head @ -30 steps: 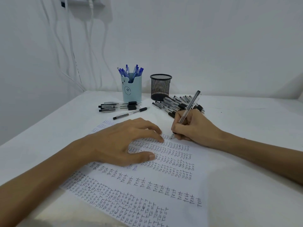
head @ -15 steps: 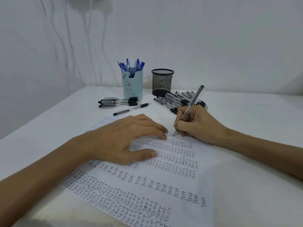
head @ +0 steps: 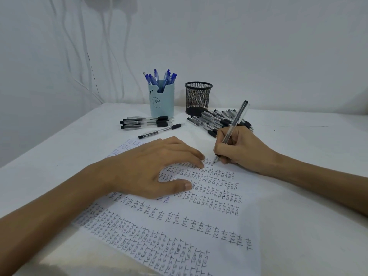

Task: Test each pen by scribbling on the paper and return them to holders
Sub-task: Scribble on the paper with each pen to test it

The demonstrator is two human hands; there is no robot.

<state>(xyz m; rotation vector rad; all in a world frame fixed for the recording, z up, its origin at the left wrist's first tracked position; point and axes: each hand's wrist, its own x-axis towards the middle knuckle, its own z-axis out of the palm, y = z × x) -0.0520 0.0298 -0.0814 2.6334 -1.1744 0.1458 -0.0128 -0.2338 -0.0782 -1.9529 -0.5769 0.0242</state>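
On the far half of the white sheet of paper [head: 233, 261], the right hand [head: 245, 150] pinches a clear-barrelled black-capped ballpoint pen [head: 235, 124] in a writing grip. Its tip touches the page just right of the left fingertips. The long axis runs from the tip, near-left and low, to the cap, far-right and high, steeply tilted.

The left hand [head: 151, 170] lies flat with fingers spread, pressing the sheet down and holding nothing.

Key relation: the black wire-mesh cup [head: 198, 98] sits far and slightly left of the right hand. No pens stick out of it. The heap of loose black pens [head: 215, 120] lies between that hand and the cup, touching the cup's base. The right hand is clearly the nearer one, and the left is busy pinning the paper.

The pale blue bear-face plastic holder [head: 161, 100], with blue pens [head: 159, 77] in it, stands left of the mesh cup. A short row of black-grip pens [head: 145, 122] and one single pen [head: 161, 131] lie just near of it on the white table [head: 308, 156].

My read: this is mid-scribble. The drop-off is likely the mesh cup, since the ink is black. The move is a short lift far-left over the heap. The barrel needs tipping towards upright for the rim. The risk is clipping the heap or nudging the light cup.
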